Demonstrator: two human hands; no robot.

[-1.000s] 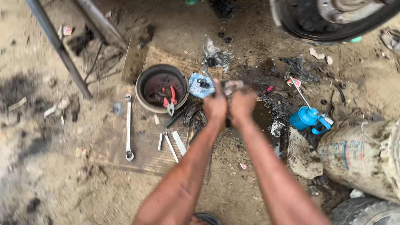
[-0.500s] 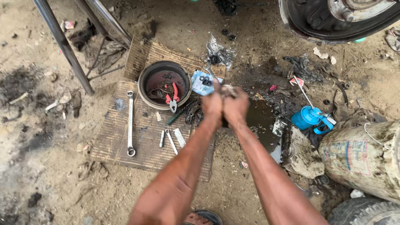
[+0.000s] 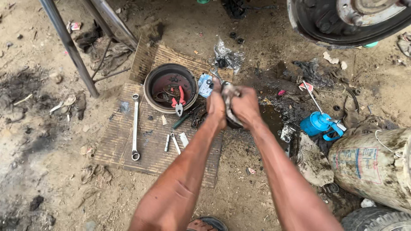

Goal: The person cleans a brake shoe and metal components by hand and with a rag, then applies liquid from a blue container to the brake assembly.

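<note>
Both my hands meet in the middle of the view, held above a corrugated cardboard mat (image 3: 124,149). My left hand (image 3: 216,107) and my right hand (image 3: 246,106) are closed together around a dirty grey rag (image 3: 227,99) wrapped on a dark greasy part that is mostly hidden. Just left of my hands stands a round dark metal drum (image 3: 150,83) with red-handled pliers (image 3: 179,102) inside. A long ring spanner (image 3: 135,127) lies on the mat, with small sockets or bits (image 3: 172,142) beside it.
A blue oil can (image 3: 319,124) with a long spout sits to the right near a dirty sack (image 3: 372,167). A wheel hub (image 3: 346,19) hangs at the top right. Metal stand legs (image 3: 70,47) rise at upper left. A crumpled plastic bag (image 3: 227,55) and oily ground lie beyond.
The view has shifted slightly, so my hands sit a little lower and more central in the picture. They stay clasped on the rag, turning it a little.
</note>
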